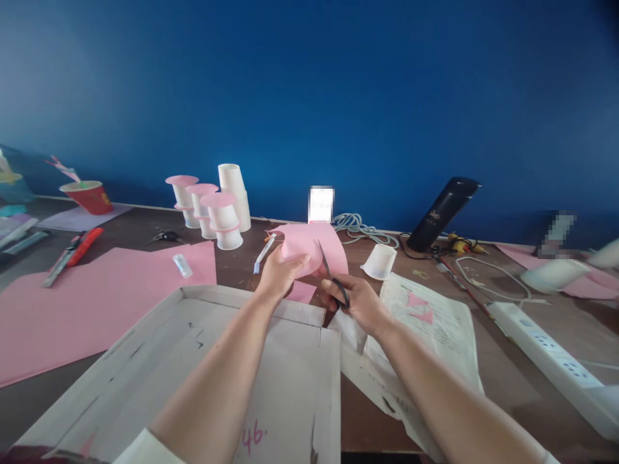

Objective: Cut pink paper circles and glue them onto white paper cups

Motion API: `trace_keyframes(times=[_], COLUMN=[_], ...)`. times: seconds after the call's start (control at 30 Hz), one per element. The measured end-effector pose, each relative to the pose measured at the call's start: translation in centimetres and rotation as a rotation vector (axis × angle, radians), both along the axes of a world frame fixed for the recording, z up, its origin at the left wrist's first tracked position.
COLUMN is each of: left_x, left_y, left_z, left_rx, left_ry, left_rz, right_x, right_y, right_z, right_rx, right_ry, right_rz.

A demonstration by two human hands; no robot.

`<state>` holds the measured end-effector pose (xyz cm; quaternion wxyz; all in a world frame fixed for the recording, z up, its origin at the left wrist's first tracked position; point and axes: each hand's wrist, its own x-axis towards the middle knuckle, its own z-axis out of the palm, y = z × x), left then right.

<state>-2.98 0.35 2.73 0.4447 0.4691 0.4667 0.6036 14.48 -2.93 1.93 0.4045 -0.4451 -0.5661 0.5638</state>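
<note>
Steadily, the left hand (280,274) gripped a curved piece of pink paper (309,245), its thumb laid across the near face. The right hand (360,299) grasped the black-handled scissors (342,291), whose blades lay against that paper; whether they were parted could not be told.

Taking the pink paper as the dial's centre and the blue wall (309,96) as twelve, a white paper cup (380,262) stood nearby at between three and four o'clock. A printed sheet (449,325) bearing pink scraps (420,307) lay at four, with a white power strip (541,354) beyond. The black flask (442,216) leaned at between two and three. Paper cups topped with pink discs (220,201) stood between nine and ten. Larger pink sheets (120,296) lay toward eight, and a shallow white cardboard tray (290,367) sat at seven, beneath the left forearm.
</note>
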Motion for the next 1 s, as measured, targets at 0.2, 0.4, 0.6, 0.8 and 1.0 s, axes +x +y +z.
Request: trace_keyframes(times=[0.2,0.4,0.6,0.8,1.0], left_x=[-0.2,0.0,-0.3,-0.4,-0.5], left_y=[0.4,0.3,0.4,0.5,0.5], left_z=[-0.6,-0.6,-0.5,-0.6,-0.7], left_rx=[-0.035,-0.025,-0.010,0.003,0.014], left_ry=[-0.072,-0.170,-0.132,-0.106,-0.088], left_rz=[-0.058,-0.124,-0.163,-0.202,-0.225], right_x=[0.2,0.7,1.0,0.8,0.7], right_y=[0.1,0.6,0.7,0.4,0.1], right_z=[0.3,0.0,-0.2,0.4,1.2], right_rx=[0.059,0.125,0.168,0.143,0.134], right_ry=[-0.050,-0.133,-0.173,-0.168,-0.204], right_rz=[-0.015,-0.009,-0.025,-0.041,-0.047])
